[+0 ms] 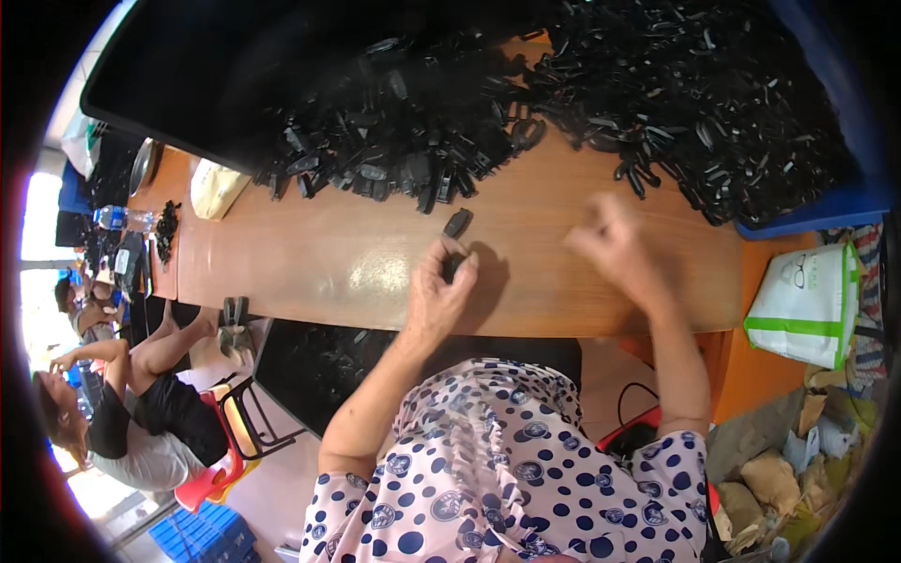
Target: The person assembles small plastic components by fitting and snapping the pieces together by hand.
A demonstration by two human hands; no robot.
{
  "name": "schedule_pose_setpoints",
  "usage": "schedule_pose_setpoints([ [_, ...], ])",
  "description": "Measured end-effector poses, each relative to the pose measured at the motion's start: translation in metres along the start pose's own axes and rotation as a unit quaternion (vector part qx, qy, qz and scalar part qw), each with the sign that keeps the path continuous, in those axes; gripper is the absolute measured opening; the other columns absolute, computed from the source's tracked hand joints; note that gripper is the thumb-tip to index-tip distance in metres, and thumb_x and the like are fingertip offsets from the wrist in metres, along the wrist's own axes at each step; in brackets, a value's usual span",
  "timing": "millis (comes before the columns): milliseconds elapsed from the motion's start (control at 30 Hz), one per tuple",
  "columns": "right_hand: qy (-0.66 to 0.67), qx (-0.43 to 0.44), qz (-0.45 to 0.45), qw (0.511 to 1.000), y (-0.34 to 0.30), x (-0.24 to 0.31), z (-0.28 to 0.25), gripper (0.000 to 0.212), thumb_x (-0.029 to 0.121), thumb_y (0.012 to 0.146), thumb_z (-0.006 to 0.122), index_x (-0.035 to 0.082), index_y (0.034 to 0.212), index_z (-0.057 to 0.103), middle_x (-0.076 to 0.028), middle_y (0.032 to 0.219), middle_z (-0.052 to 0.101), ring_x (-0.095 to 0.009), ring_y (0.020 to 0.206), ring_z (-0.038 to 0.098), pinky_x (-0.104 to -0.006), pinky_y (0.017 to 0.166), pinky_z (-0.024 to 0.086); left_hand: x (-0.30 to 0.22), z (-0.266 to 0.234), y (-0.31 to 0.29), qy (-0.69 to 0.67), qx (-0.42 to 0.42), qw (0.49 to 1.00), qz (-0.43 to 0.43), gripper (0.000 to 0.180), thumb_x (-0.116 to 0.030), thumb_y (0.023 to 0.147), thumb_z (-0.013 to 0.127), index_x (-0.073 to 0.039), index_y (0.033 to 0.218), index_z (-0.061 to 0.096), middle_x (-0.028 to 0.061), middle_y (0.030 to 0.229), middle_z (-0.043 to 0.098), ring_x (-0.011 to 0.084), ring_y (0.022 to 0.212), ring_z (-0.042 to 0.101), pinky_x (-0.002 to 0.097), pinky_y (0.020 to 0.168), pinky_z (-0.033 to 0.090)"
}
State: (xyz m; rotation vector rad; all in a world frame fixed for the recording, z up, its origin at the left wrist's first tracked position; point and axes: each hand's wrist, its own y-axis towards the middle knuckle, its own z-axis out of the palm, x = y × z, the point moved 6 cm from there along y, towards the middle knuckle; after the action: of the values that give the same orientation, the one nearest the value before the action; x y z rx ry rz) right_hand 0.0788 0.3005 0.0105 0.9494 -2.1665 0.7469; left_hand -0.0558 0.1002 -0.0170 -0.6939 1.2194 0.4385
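Brown wood-grain counter (300, 249) stretches across the view, heaped along its far side with black plastic casings (394, 141) on the left and loose black parts (694, 103) on the right, bordered by a blue tray (831, 214); a white bag with green trim (798, 305) stands beyond the right end, and a co-worker (160, 422) sits off to the left. Over the counter's near half, the left hand (436, 293) has its grip pinched, thumb to fingers, around a small dark piece (453, 266), mostly hidden. Just ahead of those fingertips a black key-fob-shaped casing (458, 222) lies alone on the wood. The right hand (619, 239) is raised farther right, too blurred to tell how far its grip is spread or whether it has hold of anything. For such handling, a light, steady pinch by the edges would probably serve best, leaving one face exposed; working well away from the heaps should keep a dropped part from getting lost among its likes.
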Motion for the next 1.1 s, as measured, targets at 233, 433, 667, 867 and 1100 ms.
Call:
schedule_pose_setpoints([
  [233, -0.321, -0.149, -0.121, 0.927, 0.066, -0.056, -0.063, 0.027, 0.007, 0.084, 0.064, 0.001, 0.105, 0.048, -0.021, 0.092, 0.059, -0.041, 0.087, 0.060, -0.0471, 0.073, 0.049, -0.039, 0.003, 0.043, 0.598, -0.001, 0.760, 0.257, 0.022, -0.017, 0.079, 0.069, -0.009, 0.096, 0.058, 0.0113, 0.090, 0.065, 0.0328, 0.075, 0.063, 0.0406, 0.059, 0.049],
  [433, 0.217, -0.031, 0.031, 0.975, 0.057, -0.045, -0.048, 0.030, 0.003, 0.085, 0.066, 0.003, 0.110, 0.051, -0.011, 0.084, 0.064, -0.019, 0.073, 0.065, -0.0281, 0.060, 0.051, -0.013, -0.032, 0.066, 0.633, 0.008, 0.758, 0.157, 0.027, -0.015, 0.080, 0.071, -0.008, 0.103, 0.059, 0.0097, 0.091, 0.064, 0.0275, 0.073, 0.064, 0.0336, 0.062, 0.050],
  [667, 0.551, 0.091, -0.011, 0.830, 0.014, 0.021, 0.027, 0.022, 0.004, 0.086, 0.065, 0.008, 0.104, 0.053, -0.005, 0.087, 0.062, -0.014, 0.074, 0.064, -0.0220, 0.060, 0.051, 0.002, -0.017, 0.023, -0.277, 0.101, 0.949, -0.113, 0.051, -0.017, 0.085, 0.071, -0.008, 0.130, 0.048, 0.0081, 0.091, 0.062, 0.0153, 0.068, 0.062, 0.0240, 0.055, 0.050],
  [867, 0.584, 0.157, -0.010, 0.797, 0.003, 0.068, 0.064, 0.019, 0.005, 0.087, 0.064, 0.006, 0.102, 0.053, -0.008, 0.091, 0.065, -0.016, 0.075, 0.064, -0.0237, 0.064, 0.051, -0.001, -0.011, -0.001, -0.217, 0.128, 0.964, -0.082, 0.039, -0.013, 0.084, 0.072, -0.007, 0.118, 0.056, 0.0034, 0.092, 0.063, 0.0116, 0.073, 0.060, 0.0218, 0.064, 0.049],
  [1100, 0.584, 0.189, 0.005, 0.789, -0.009, 0.075, 0.077, 0.014, 0.008, 0.088, 0.065, 0.005, 0.098, 0.056, -0.008, 0.086, 0.066, -0.015, 0.074, 0.064, -0.0242, 0.065, 0.051, -0.022, -0.020, -0.014, 0.019, 0.087, 0.991, 0.103, 0.027, -0.012, 0.084, 0.071, -0.004, 0.109, 0.063, 0.0002, 0.091, 0.062, 0.0075, 0.081, 0.055, 0.0225, 0.074, 0.046],
])
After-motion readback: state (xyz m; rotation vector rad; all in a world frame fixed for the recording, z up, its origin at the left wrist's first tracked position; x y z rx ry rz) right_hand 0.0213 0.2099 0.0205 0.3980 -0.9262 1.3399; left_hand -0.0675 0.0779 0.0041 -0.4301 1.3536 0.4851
